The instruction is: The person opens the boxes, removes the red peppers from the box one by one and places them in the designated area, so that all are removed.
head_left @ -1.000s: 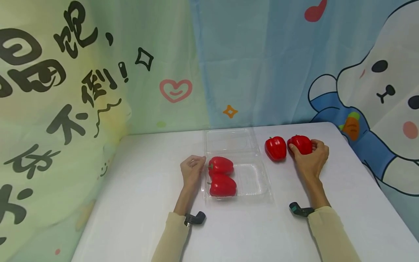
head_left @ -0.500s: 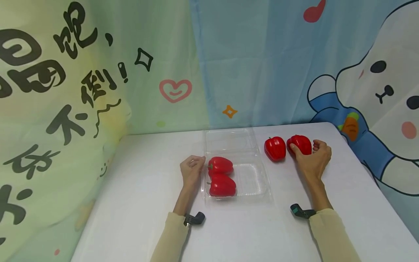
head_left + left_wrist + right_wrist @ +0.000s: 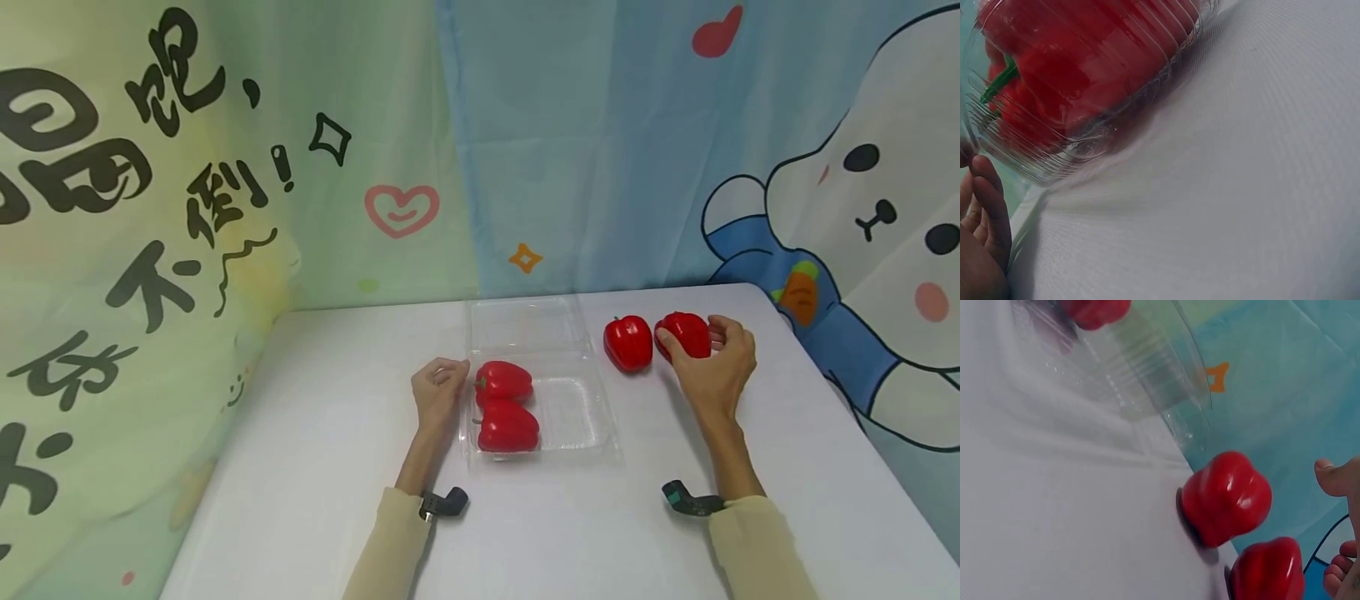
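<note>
Two red bell peppers (image 3: 503, 381) lie in the left half of a clear plastic clamshell container (image 3: 573, 412), its lid (image 3: 528, 323) laid open toward the back. My left hand (image 3: 438, 392) pinches the container's left rim between thumb and fingers; the left wrist view shows the fingertips at the rim (image 3: 974, 134), beside a pepper's green stem. Right of the container, two more bell peppers stand on the table, a left one (image 3: 628, 343) and a right one (image 3: 684, 333). Over the right one is my right hand (image 3: 712, 367), thumb and fingers spread, standing apart from it in the right wrist view.
The white table (image 3: 352, 417) ends at a printed curtain (image 3: 540, 167) behind, which also runs along the left side. A dark wrist camera (image 3: 446, 503) sits on the left wrist and another (image 3: 690, 500) on the right.
My right wrist has drawn slightly back toward me, and the right hand's fingers have shifted a little at the pepper's right side. The left hand and the peppers stay in place.
</note>
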Demonstrator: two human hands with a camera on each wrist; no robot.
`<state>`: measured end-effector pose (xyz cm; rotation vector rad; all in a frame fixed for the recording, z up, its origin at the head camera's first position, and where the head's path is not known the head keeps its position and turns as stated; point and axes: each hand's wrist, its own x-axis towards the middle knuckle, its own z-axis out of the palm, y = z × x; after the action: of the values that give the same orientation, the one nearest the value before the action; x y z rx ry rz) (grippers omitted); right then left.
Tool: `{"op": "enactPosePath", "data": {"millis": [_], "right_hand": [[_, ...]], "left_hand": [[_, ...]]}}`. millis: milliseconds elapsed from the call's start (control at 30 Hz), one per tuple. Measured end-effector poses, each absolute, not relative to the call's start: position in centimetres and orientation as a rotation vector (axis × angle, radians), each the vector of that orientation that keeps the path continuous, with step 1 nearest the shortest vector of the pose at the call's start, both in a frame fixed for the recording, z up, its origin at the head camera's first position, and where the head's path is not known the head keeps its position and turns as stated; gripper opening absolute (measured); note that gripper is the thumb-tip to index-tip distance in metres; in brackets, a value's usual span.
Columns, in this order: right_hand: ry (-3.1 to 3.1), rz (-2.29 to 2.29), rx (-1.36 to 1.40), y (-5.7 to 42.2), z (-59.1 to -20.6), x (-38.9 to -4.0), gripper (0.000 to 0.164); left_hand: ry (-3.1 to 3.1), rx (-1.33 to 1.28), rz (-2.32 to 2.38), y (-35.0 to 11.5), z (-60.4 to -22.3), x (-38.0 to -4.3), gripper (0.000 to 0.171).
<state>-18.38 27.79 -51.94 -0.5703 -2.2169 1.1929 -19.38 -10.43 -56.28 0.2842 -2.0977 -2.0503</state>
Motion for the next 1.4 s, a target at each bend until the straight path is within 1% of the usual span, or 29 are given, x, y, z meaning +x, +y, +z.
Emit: {"op": "enactPosePath", "data": {"millis": [267,533,667,1033,1267,1400], "right_hand": [[-2.188,1.175,-0.337,26.3,-51.7,-17.8,0.076],[-2.211,1.135,-0.016,24.5,-51.0,-16.8,0.073],[-2.191,1.155,0.162,23.4,-50.8,-16.5,0.076],[-2.385,1.294,0.55,17.6,-49.8,-14.9,0.079],[-2.529,1.432,0.715,14.0,-49.8,-13.1,0.076],[-2.626,1.412,0.763,12.9,-50.0,-12.4,0.078]], "left_hand": [[-2.111,0.253,-2.029,-10.7,-56.5,-19.3,0.017],[-2.114,0.235,-2.018,-10.6,-56.5,-19.3,0.018],[-2.095,0.221,-2.039,-10.7,-56.6,-19.4,0.019],[-2.068,0.201,-2.053,-10.7,-56.4,-19.5,0.018],[-2.1,0.209,-2.039,-10.6,-56.6,-19.5,0.018],[-2.107,0.225,-2.035,-10.6,-56.6,-19.4,0.019]]}}
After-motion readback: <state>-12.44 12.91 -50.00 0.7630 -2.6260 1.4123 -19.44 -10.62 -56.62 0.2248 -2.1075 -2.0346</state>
